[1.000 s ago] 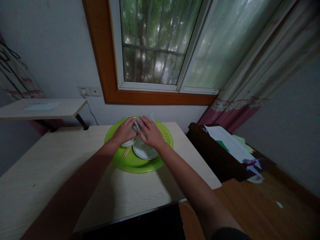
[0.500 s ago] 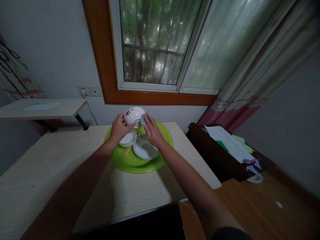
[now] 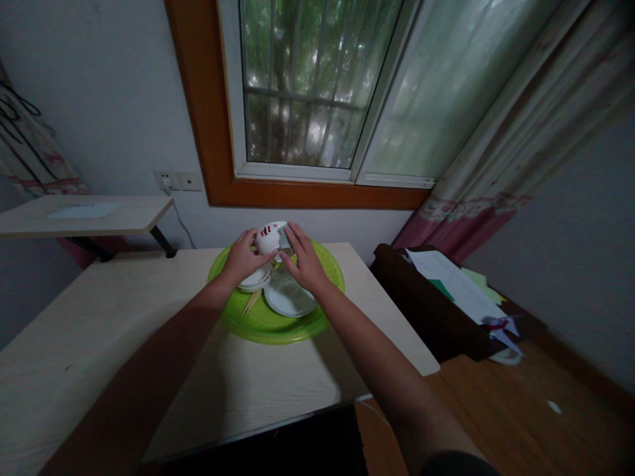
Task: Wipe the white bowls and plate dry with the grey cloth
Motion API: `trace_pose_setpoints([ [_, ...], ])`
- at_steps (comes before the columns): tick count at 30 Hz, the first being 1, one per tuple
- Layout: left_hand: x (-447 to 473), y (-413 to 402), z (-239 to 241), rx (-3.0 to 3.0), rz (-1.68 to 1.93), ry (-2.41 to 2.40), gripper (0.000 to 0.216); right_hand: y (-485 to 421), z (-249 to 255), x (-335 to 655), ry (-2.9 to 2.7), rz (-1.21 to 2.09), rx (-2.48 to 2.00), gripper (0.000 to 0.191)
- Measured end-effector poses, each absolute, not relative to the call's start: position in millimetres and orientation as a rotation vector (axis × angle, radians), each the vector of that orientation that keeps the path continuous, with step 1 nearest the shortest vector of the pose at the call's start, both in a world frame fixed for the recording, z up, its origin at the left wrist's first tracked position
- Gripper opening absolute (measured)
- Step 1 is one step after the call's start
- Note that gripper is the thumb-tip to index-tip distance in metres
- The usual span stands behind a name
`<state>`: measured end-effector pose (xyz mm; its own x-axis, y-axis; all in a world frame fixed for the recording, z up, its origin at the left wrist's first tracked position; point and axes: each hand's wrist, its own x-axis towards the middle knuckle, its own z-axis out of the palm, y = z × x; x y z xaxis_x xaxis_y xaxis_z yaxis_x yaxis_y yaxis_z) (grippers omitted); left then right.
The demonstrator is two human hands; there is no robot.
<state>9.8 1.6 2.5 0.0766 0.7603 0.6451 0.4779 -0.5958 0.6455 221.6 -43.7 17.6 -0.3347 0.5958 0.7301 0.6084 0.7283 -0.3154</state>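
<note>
Head: table (image 3: 278,377) room beside tray rim (image 3: 282,340)

The left hand (image 3: 241,258) grips a tilted bowl (image 3: 266,242) over the far part of the green tray (image 3: 262,327); the right hand (image 3: 305,266) holds a pale cloth (image 3: 284,238) against it. Stacked dishes (image 3: 256,277) sit toward the tray's left rim, chopsticks (image 3: 251,303) beside them, a plate (image 3: 290,299) right of these. The tray rests at the table's (image 3: 109,301) far edge.

No lettering can be read; the red marks on the glossy white round bowl (image 3: 266,244), above the round green plastic tray (image 3: 282,338), are too small; those on the flat pale sheet (image 3: 84,211), between the light wooden shelf's (image 3: 141,215) front and back edges, are too faint.
</note>
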Motion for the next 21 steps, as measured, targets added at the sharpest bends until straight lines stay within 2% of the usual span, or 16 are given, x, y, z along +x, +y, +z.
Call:
trace_pose_setpoints([
  [6,8.6,-0.9,0.0,2.060,1.475,1.126,0.071,-27.6,7.4,231.7,-1.811,0.224,-1.007,0.075],
  [13,6.1,1.6,4.0,1.759,1.527,1.107,0.076,-21.6,0.8,231.2,-1.687,0.445,-1.114,0.098],
  [17,6.9,0.5,6.6,1.724,1.539,1.145,0.073,-21.1,-1.4,229.5,-1.685,0.432,-1.123,0.095],
  [21,6.8,0.1,8.5,1.734,1.590,1.217,0.069,-25.0,-0.2,227.4,-1.787,0.287,-1.034,0.075],
])
